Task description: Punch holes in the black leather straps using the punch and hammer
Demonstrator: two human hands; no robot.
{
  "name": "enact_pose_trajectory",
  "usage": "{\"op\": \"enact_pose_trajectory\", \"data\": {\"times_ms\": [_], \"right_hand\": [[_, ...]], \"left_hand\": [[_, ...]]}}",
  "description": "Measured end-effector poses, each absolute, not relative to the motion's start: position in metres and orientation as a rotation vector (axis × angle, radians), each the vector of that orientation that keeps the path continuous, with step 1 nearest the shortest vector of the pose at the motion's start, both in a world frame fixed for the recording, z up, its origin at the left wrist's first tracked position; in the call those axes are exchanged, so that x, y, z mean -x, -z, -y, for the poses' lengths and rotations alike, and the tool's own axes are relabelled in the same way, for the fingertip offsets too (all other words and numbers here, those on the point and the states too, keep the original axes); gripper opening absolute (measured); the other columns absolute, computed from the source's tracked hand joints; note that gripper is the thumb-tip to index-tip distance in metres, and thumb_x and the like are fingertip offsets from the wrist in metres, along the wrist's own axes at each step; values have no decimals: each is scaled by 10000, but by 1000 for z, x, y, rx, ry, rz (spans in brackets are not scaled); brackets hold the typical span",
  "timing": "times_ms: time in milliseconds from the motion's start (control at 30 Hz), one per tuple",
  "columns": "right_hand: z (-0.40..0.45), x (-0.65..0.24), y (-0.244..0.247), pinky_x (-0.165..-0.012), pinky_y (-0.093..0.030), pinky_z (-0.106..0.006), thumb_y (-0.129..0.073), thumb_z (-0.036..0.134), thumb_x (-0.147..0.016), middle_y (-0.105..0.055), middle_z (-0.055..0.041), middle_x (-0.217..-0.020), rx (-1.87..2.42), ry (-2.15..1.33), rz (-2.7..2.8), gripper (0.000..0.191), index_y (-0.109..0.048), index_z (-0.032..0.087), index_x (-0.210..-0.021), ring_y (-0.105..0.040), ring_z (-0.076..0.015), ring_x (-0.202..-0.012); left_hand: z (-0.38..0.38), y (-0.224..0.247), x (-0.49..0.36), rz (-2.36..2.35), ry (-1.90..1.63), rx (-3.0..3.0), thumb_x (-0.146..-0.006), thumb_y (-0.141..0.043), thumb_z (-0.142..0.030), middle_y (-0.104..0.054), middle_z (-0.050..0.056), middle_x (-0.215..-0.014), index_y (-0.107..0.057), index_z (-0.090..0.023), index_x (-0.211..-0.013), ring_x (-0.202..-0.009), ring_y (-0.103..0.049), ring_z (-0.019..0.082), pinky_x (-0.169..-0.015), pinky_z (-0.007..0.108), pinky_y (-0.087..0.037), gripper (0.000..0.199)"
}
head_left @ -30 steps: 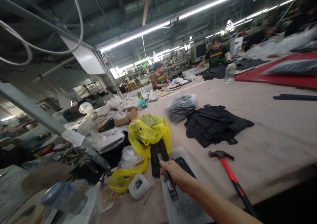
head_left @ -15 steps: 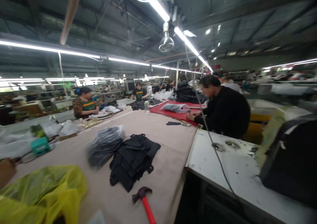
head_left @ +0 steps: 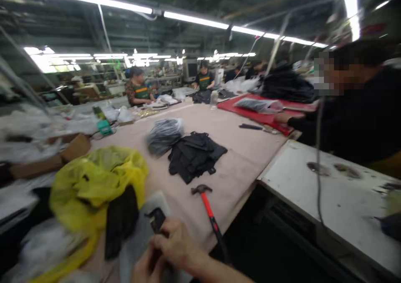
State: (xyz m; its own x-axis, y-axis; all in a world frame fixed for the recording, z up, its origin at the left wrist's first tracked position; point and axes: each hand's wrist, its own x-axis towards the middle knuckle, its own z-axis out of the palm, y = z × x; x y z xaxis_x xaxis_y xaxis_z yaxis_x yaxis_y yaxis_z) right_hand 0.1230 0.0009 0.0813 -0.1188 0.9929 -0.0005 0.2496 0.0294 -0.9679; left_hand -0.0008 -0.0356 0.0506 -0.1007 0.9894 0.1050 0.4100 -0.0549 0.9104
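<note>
At the bottom of the view my right hand (head_left: 178, 241) is closed, thumb and fingers pinching a small black piece (head_left: 157, 218) that looks like folded fabric or strap. My left hand (head_left: 148, 267) is beside it, lower and to the left, fingers curled against the lower part of the same piece. Under and behind the hands lies a clear plastic bag (head_left: 159, 201). A claw hammer (head_left: 206, 201) with a red and black handle rests just right of them. Farther up the table are a pile of black fabric pieces (head_left: 196, 154) and a plastic-wrapped grey bundle (head_left: 165, 135).
To the left are a yellow plastic bag (head_left: 97, 170), dark fabric strips (head_left: 121, 222) and a cardboard box (head_left: 75, 149). A white table (head_left: 300, 191) adjoins on the right, crossed by a hanging cable (head_left: 318, 170). A person in black (head_left: 360, 112) works at a red sheet (head_left: 233, 105); others sit farther back.
The view has tilted down and turned left. Both my hands have come into view with the black piece, and the hammer's whole head and more of its handle show.
</note>
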Motion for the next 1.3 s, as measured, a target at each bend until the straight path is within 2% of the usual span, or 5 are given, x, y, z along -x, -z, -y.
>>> {"op": "enact_pose_trajectory", "data": {"times_ms": [300,467,667,1033,1300], "right_hand": [[-4,-119,-54,-650,-403,-238,-629,297,-835,-605,5,-724,1304,-1184,1683,167,-654,180,-719,-548,-111,-682],[-14,-137,-38,-897,-455,-331,-570,289,-877,-630,-94,-1147,1274,-944,1890,283,-629,181,-1132,-579,-195,-1034],[-20,-152,-6,-1133,-188,-598,-659,453,-780,-300,-112,-1561,1350,-660,2421,732,-418,209,-1426,-231,-356,-1422],[2,-127,23,-1157,-74,-626,-458,413,-905,-189,-73,-1602,1501,-357,2448,698,-252,147,-1517,-69,-368,-1472],[-3,-134,18,-1154,-111,-625,-506,478,-883,-151,-109,-1607,1436,-582,2422,779,-234,121,-1519,-85,-382,-1466]], "left_hand": [[49,-42,-3,-1424,-991,-1120,-778,-643,-292,-731,63,-943,-678,-138,-1040,-907,-669,235,-830,326,-539,306],[38,-25,18,-1625,-1110,-1027,-787,-631,-317,-713,47,-891,-659,-150,-987,-810,-661,200,-749,309,-540,262],[-10,-13,43,-1891,-1232,-1141,-834,-595,-336,-713,57,-955,-662,-178,-993,-919,-662,216,-856,349,-520,234],[-58,6,35,-1790,-1315,-1394,-879,-571,-311,-708,56,-983,-692,-186,-958,-965,-651,200,-928,338,-503,191],[-54,17,37,-1825,-1285,-1463,-899,-556,-303,-710,55,-1011,-667,-197,-1008,-986,-654,199,-942,352,-501,189]]}}
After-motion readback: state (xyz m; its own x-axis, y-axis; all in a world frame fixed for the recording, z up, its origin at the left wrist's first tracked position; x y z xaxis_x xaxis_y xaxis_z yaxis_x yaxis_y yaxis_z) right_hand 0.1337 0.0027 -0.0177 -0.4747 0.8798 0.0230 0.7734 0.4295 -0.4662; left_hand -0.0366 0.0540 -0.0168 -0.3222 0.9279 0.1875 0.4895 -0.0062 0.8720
